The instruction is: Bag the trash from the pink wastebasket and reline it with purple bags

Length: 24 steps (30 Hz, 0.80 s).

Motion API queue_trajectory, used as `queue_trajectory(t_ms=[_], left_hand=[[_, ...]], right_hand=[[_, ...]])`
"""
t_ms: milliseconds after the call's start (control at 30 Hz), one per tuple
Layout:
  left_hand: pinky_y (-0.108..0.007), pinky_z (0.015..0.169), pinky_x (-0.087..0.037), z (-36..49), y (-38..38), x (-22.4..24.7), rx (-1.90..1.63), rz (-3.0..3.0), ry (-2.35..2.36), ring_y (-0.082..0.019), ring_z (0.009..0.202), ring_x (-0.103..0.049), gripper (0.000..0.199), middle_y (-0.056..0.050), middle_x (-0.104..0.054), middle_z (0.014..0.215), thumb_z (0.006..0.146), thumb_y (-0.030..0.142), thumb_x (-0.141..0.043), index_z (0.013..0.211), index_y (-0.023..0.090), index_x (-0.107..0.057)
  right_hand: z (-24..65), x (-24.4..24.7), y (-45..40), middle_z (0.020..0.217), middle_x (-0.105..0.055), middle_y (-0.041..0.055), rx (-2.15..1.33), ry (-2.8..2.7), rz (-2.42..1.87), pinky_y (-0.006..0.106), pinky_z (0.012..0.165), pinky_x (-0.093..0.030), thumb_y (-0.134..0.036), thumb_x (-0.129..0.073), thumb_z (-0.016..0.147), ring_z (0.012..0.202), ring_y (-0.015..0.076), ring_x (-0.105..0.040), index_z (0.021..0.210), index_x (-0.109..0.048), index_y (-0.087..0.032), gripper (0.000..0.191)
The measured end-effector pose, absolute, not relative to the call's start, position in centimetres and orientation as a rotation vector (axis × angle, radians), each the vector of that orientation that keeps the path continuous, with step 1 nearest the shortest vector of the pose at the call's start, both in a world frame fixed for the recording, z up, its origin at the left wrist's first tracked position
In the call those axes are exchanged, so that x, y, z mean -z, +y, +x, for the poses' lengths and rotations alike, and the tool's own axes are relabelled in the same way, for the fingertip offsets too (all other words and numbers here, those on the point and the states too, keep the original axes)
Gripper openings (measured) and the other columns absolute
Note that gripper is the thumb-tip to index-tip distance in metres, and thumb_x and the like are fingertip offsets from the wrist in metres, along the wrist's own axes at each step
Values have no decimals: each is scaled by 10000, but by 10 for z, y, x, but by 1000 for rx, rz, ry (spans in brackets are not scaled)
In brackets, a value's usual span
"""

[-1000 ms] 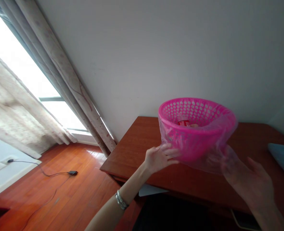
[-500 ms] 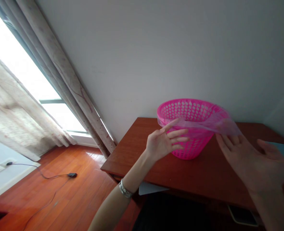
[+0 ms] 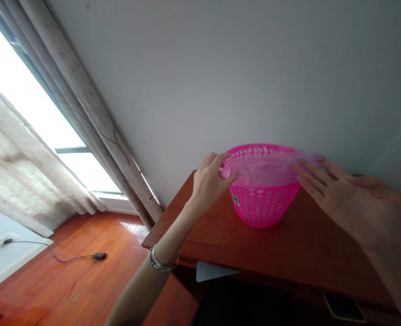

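On my screen, the left hand [image 3: 209, 181] had its fingers together on one thin see-through pink plastic bag [image 3: 263, 170], set in one round pink plastic basket [image 3: 263, 213]. The right hand [image 3: 360, 199] touched the bag, fingers apart. The basket sat on one brown wooden desk [image 3: 309, 244].

Bare to the edge of the frame, a person's left forearm [image 3: 137, 287] and right forearm [image 3: 392, 276] enter from the bottom of the view, ending in an uncovered left hand [image 3: 209, 183] and right hand [image 3: 351, 201]. A slim, silver-toned metal link bracelet [image 3: 159, 259], the only visible adornment, circles the left wrist.
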<state>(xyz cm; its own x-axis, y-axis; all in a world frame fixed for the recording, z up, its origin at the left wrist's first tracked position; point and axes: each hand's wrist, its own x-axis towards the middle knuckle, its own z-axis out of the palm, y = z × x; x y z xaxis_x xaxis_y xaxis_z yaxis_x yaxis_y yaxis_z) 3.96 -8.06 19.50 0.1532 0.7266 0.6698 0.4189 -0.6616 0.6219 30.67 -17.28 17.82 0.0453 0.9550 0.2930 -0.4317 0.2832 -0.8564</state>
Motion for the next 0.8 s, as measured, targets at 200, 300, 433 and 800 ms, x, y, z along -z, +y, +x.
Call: queue_trajectory(t_ms=[200, 300, 433, 800], left_hand=[[-331, 833, -429, 49, -46, -202, -1445, 2416, 990, -177, 870, -572, 100, -63, -653, 870, 794, 233, -639, 796, 180, -725], [-309, 787, -435, 52, -33, -212, -1360, 2338, 932, -156, 818, -594, 87, -55, -685, 838, 772, 222, -644, 773, 159, -705], [-262, 696, -450, 59, -26, -223, -1191, 2087, 791, -114, 700, -594, 79, -40, -673, 727, 758, 195, -627, 750, 123, -659], [-182, 392, -175, 62, -7, -234, -953, 1723, 679, -21, 358, -270, 232, 111, -326, 433, 775, 367, -702, 810, 177, -575]], right_hand=[[325, -195, -178, 1328, -573, 72, -1222, -1215, -891, 425, 1048, -469, -347, -542, 763, 1240, 258, -536, 1214, -602, -256, 464], [328, -214, -183, 1174, -660, 87, -943, -1322, -1002, 440, 1010, -501, -325, -648, 732, 1125, 277, -611, 1030, -691, -224, 317], [322, -232, -161, 1301, -583, 71, -70, -1647, -1203, 463, 1130, -362, -402, -689, 751, 1213, 264, -538, 1223, -619, -219, 511], [371, -237, -65, 708, -665, 38, -491, -1856, -1434, 270, 637, -474, -506, -628, 746, 632, 127, -576, 875, -720, -155, 386]])
